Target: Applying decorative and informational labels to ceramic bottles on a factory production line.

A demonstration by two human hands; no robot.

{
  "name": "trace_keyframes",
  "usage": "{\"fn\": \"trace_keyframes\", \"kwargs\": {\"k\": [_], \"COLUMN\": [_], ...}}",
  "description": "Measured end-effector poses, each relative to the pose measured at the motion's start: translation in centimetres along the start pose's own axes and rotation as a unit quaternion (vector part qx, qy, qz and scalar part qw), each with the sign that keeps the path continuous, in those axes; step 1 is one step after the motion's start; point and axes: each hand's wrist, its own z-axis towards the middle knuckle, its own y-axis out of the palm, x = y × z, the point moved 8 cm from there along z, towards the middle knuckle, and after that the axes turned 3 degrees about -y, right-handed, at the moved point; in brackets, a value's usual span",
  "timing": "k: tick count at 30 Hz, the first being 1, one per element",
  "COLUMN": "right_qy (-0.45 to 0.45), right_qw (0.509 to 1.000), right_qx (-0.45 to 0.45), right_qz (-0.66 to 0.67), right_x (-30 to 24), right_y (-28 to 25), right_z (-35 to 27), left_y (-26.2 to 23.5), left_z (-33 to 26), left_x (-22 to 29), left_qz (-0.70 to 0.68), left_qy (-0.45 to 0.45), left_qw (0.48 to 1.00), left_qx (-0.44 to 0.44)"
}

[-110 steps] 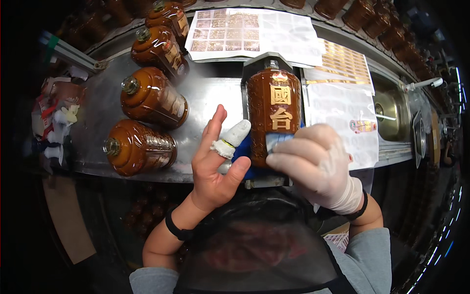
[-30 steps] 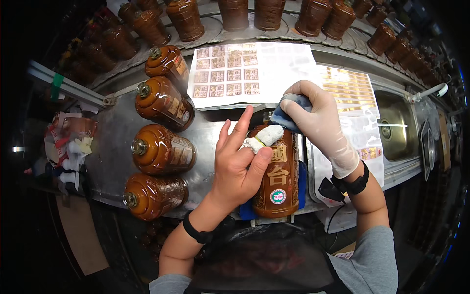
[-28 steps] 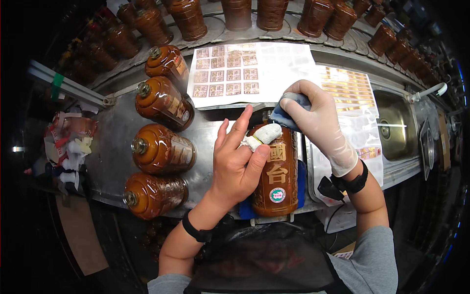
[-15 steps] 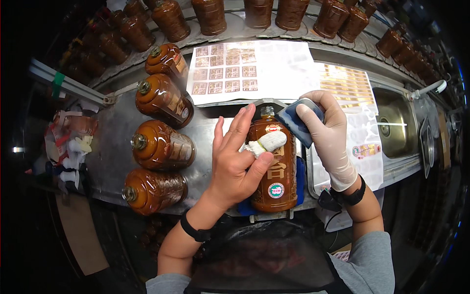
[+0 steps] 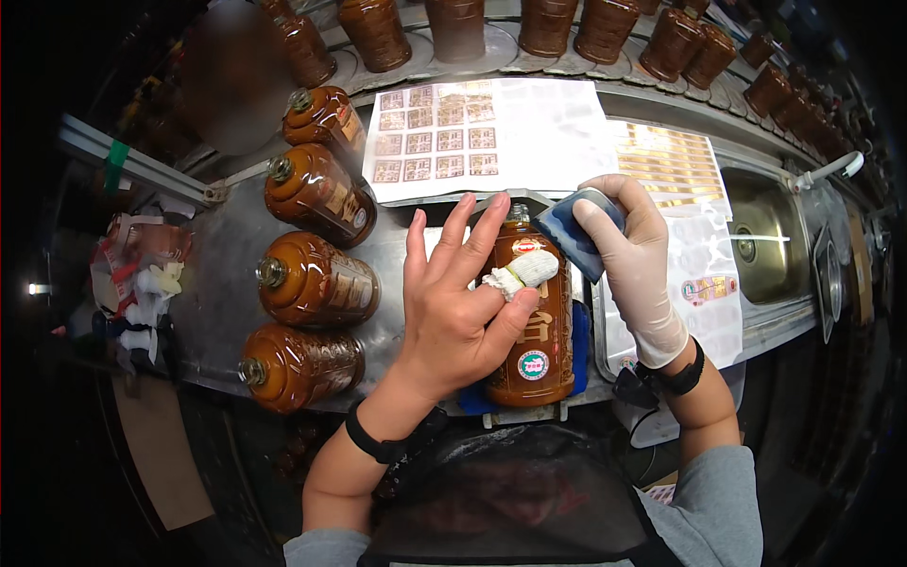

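Observation:
A brown glass bottle point(image 5: 531, 326) lies in front of me with its neck pointing away, on a blue pad point(image 5: 579, 354). Gold characters and a round green-and-white sticker point(image 5: 534, 365) mark its front. My left hand point(image 5: 449, 317), bare, is over the bottle's left side with its fingers spread. Its index finger wears a white cloth finger cover point(image 5: 524, 274) held by a yellowish band, and that finger rests on or just over the label. My right hand point(image 5: 631, 250), in a pale glove, grips a flat dark-blue scraper-like piece point(image 5: 573, 234) beside the bottle's neck.
Several brown bottles point(image 5: 316, 279) lie in a column at left. Beyond are a sheet of labels point(image 5: 548, 132), a gold-striped sheet point(image 5: 666, 170) and a clear sticker sheet point(image 5: 709, 255). A metal sink point(image 5: 770, 236) is at right. Bottles stand along a curved conveyor point(image 5: 453, 71) at the back.
My left hand has turned slightly, its fingers spreading wider, with the covered finger a little to the right. The conveyor bottles have shifted right. A blurred shape has come in at the upper left.

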Motion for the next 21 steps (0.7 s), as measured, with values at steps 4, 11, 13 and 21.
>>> {"fn": "trace_keyframes", "kwargs": {"k": [4,11,13,21], "right_qy": [0.01,0.012,0.013,-0.059], "right_qw": [1.0,1.0,1.0,0.995], "right_qx": [-0.002,0.016,0.017,-0.004], "right_qz": [0.0,0.015,0.013,-0.076], "right_x": [-0.3,0.2,0.1,-2.4], "right_y": [-0.5,-1.2,-1.3,0.3], "right_z": [-0.2,-0.6,-0.8,-1.5], "left_y": [-0.4,0.1,0.2,0.8], "left_z": [-0.6,0.9,1.1,0.8], "left_x": [-1.0,-1.0,-1.6,-3.4], "left_qz": [0.013,0.013,0.014,-0.044], "left_qy": [-0.018,-0.022,-0.03,-0.07], "left_qw": [1.0,1.0,0.999,0.996], "left_qx": [0.0,0.017,0.029,0.032]}}
